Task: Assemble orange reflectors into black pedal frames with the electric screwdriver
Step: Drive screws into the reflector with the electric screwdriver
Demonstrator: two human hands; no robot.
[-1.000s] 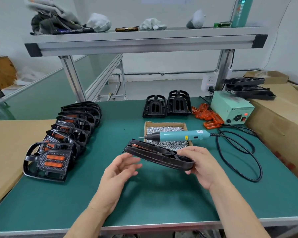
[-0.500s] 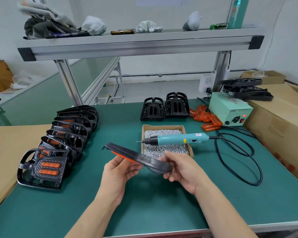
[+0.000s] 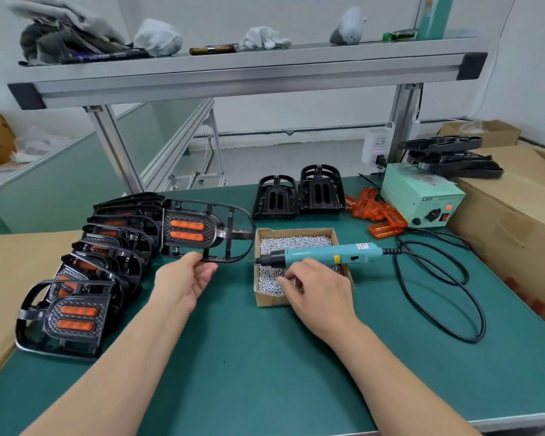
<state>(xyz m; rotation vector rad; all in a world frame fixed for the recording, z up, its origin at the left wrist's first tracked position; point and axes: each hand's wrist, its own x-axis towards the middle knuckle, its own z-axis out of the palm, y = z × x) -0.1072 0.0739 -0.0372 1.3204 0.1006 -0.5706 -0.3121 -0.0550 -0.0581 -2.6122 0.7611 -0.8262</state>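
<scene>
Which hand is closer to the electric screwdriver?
Right. The right hand is at the screw box, right beside the screwdriver; the left hand holds a pedal frame off to its left.

Left hand (image 3: 183, 280), right hand (image 3: 318, 294): bare; forearms bare to frame edge.

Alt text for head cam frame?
The left hand holds a black pedal frame with orange reflectors, beside a row of finished pedals; the right hand reaches into a cardboard box of screws with the electric screwdriver lying across it.
</scene>
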